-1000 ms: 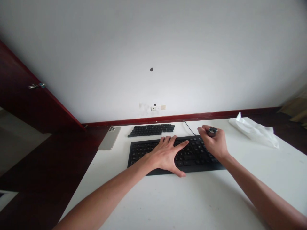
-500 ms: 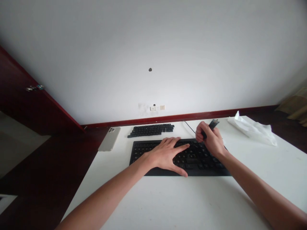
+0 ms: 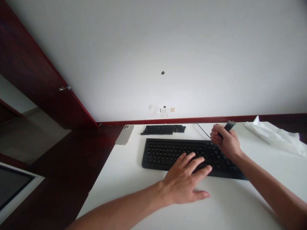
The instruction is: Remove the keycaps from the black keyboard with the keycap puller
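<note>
The keyboard [image 3: 165, 156] is laid flat on the white counter [image 3: 216, 209], below the fingers of both hands. Its near side, around the middle, is partly covered by the left hand [image 3: 184, 180], which is held palm down. The fingers of that hand are spread apart. Their tips are placed over the keyboard, but whether it is being pressed cannot be told. The back of that hand is held in front of the keyboard, over the counter. The far right corner is partly hidden by the right hand [image 3: 226, 140], where the fingers are curled and clamped on a dark stick [image 3: 229, 126]. The top of the stick is tilted up and to the right.

Just behind the keyboard, black keys [image 3: 160, 129] are lined up in rows. A thin cord [image 3: 203, 130] is seen between them and the right hand. A phone [image 3: 124, 134] is placed to the left, near the counter's edge, with its back turned up. A crumpled white sheet [image 3: 275, 135] is spread on the right.

Past the counter, a pale wall [image 3: 120, 64] is edged by a red strip [image 3: 134, 122]. Sockets [image 3: 172, 110] are set low in it, with a dark hole [image 3: 162, 72] above. On the left, a red door [image 3: 43, 70] is seen over a dark floor [image 3: 62, 159].
</note>
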Demonstrator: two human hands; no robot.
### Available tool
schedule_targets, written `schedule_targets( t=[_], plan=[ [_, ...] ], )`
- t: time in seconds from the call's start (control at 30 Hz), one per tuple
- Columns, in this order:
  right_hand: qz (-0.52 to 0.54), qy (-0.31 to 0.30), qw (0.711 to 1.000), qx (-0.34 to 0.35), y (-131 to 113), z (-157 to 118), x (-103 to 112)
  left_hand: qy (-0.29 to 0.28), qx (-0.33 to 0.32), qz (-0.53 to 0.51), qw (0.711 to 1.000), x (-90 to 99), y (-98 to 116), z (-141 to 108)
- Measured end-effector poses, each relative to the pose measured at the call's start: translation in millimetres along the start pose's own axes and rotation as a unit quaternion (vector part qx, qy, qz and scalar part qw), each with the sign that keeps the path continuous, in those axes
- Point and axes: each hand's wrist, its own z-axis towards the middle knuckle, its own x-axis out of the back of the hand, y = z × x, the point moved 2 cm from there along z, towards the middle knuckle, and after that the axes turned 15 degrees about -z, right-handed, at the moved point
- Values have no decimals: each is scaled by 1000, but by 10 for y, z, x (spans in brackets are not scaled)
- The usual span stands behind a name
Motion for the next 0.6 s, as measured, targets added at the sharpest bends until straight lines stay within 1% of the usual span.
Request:
schedule_targets(
  t=[0.03,0.1,0.13,0.2,0.27,0.3,0.33,0.4,0.53,0.6],
  plan=[
    [-1,-8,1000,9,-36,-10,1,-10,-6,1,1000,-92,50,-44],
    [3,-23,999,37,-172,-37,7,-19,-13,-1,1000,-202,109,-90],
    [7,-29,998,58,-267,-51,11,-24,-21,-1,999,-234,130,-96],
    [33,-33,995,87,-465,-79,26,-41,-59,-8,997,-284,176,-91],
    [41,-42,993,99,-606,-103,43,-58,-100,-17,993,-326,224,-83],
    [34,-51,993,98,-634,-115,51,-63,-115,-23,991,-343,244,-81],
    [24,-59,994,91,-627,-128,60,-65,-122,-27,990,-355,259,-81],
    [16,-67,996,60,-520,-160,79,-66,-118,-32,990,-365,275,-84],
    [67,-49,996,-11,-185,-234,86,-58,-100,-43,992,-355,290,-89],
    [80,-54,995,-28,-97,-260,54,-50,-99,-49,993,-356,295,-86]
  ],
)
